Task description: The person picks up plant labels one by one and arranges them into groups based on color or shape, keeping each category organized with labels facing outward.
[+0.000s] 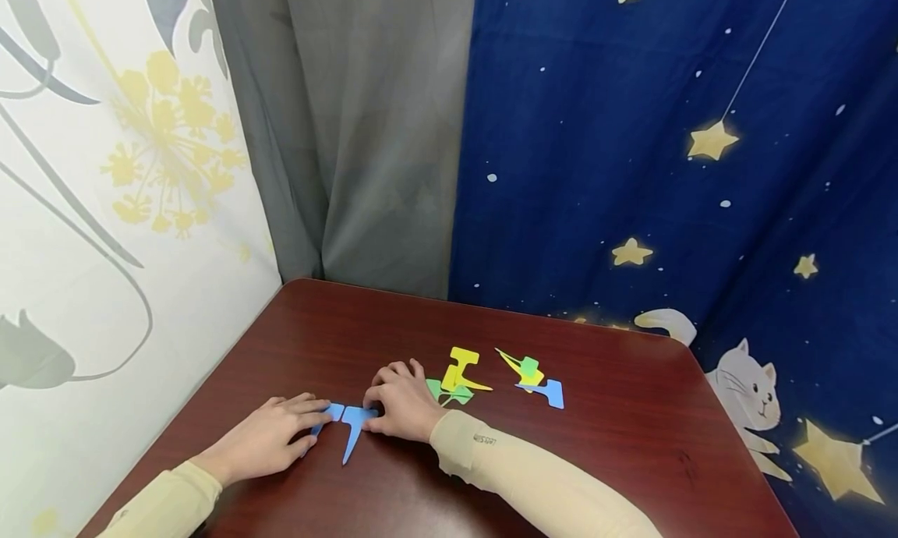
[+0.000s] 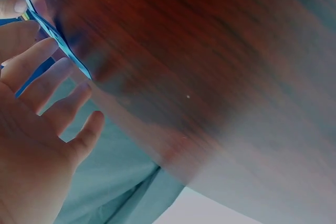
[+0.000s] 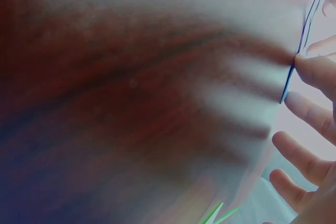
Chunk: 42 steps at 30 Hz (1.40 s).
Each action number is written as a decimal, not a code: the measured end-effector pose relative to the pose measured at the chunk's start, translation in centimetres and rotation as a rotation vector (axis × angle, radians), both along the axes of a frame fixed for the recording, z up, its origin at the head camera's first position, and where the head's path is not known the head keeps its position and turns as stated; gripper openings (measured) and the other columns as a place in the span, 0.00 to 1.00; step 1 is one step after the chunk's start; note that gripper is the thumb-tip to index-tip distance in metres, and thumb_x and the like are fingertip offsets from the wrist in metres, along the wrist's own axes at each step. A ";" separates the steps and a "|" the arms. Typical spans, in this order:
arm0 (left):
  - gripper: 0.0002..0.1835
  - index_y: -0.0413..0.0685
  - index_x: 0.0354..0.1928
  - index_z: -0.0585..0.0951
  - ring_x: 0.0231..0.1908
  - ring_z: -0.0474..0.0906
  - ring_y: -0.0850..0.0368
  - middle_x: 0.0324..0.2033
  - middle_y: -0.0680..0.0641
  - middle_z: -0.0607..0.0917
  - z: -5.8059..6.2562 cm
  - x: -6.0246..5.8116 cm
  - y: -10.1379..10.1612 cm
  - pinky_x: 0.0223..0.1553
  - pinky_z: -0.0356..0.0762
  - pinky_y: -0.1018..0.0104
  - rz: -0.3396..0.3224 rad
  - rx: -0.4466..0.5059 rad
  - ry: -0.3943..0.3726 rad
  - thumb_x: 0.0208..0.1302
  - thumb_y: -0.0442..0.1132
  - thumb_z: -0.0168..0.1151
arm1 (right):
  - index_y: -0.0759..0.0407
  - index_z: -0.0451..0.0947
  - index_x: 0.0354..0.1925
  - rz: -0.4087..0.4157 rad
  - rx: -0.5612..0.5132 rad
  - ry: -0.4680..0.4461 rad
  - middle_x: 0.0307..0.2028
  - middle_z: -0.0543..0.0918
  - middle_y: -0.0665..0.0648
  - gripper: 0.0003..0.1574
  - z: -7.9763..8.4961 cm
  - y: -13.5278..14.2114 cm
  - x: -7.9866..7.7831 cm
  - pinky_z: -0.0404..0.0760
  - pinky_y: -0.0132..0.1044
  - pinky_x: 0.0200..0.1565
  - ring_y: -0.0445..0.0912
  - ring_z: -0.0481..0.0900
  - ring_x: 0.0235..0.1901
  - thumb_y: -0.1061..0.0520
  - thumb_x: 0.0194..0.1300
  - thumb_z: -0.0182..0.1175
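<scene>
Two blue T-shaped plant labels lie side by side near the table's front left, the left one point(image 1: 337, 412) partly covered by fingers and the right one point(image 1: 355, 418) pointing toward me. My left hand point(image 1: 270, 438) rests its fingertips on the left label, its fingers mostly extended in the left wrist view. At the outer end of the right label, my right hand point(image 1: 405, 404) touches with thumb and forefinger. The right wrist view catches a blue label point(image 3: 288, 83) edge-on, with fingertips against it and the other fingers loosely spread.
Beyond my right hand lie yellow labels point(image 1: 464, 357) and green labels point(image 1: 461, 395), partly overlapping. Farther right, another blue label point(image 1: 554, 393) lies against a yellow and green group. The dark red table point(image 1: 596, 460) meets a patterned wall at left and curtains point(image 1: 379, 132) behind.
</scene>
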<state>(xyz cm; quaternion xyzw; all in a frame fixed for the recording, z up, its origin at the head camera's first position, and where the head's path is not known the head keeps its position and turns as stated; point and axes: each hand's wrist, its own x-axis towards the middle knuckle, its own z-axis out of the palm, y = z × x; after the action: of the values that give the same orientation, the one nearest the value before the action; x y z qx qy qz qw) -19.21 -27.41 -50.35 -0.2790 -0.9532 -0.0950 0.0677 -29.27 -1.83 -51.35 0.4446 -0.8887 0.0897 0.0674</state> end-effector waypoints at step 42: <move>0.27 0.45 0.67 0.77 0.66 0.70 0.42 0.68 0.43 0.74 0.1 0.6 5.1 0.60 0.73 0.43 -0.062 0.060 -0.075 0.69 0.47 0.65 | 0.46 0.89 0.45 -0.107 0.150 0.029 0.41 0.82 0.47 0.13 5.8 19.3 -5.7 0.69 0.48 0.43 0.48 0.73 0.43 0.50 0.61 0.72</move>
<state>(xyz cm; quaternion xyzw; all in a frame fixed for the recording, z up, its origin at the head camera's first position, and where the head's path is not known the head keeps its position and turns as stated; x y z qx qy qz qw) -18.65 -22.31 -50.24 -0.3027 -0.9426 -0.1358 0.0370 -35.00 17.49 -45.51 0.4017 -0.9142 0.0128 0.0515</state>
